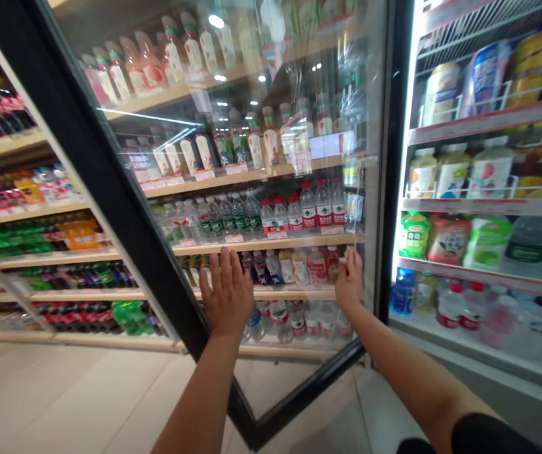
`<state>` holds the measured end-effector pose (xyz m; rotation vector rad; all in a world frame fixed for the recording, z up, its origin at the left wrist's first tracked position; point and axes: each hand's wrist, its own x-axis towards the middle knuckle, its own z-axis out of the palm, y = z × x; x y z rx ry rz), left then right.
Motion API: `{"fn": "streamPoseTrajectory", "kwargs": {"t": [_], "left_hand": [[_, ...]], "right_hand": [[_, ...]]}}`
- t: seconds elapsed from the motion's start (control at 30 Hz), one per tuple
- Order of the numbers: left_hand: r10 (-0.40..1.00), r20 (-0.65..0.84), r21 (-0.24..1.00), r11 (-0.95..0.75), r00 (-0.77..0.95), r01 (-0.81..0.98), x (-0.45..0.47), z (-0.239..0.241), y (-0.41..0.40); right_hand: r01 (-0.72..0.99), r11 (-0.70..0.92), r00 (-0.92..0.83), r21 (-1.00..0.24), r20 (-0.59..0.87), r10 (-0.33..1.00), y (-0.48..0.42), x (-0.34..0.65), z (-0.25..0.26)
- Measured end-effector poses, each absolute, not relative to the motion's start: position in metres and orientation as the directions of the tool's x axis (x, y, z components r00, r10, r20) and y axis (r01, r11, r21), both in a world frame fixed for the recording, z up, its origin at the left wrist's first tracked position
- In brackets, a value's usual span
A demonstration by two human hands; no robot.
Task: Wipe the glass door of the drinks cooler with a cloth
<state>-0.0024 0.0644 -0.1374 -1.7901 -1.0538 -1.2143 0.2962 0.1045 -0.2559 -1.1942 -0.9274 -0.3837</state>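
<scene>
A glass fridge door (312,383) with a thick black frame stands swung open in front of me, tilted in my view. My left hand (226,291) lies flat against its glass near the left side of the frame, fingers stretched out and slightly spread. Towards the hinge side of the same pane, my right hand (350,280) is raised with its fingers curled together. Something small and whitish shows at its fingertips, too blurred to name. Reflections of ceiling lights streak the upper glass.
Right of the door is the lit fridge interior, its wire-fronted shelves (483,208) filled with drinks. Through the glass, wooden shelves (252,243) hold rows of bottles, including red-capped water bottles (308,205). More soda shelves (57,258) run along the left. Pale tiles (62,391) cover the floor.
</scene>
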Motion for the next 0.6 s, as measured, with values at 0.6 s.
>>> {"fn": "streamPoseTrajectory", "kwargs": {"t": [0.6], "left_hand": [[0.247, 0.950, -0.075, -0.417, 0.192, 0.906, -0.001, -0.141, 0.066]], "right_hand": [[0.668, 0.245, 0.661, -0.703, 0.712, 0.238, 0.114, 0.371, -0.219]]}}
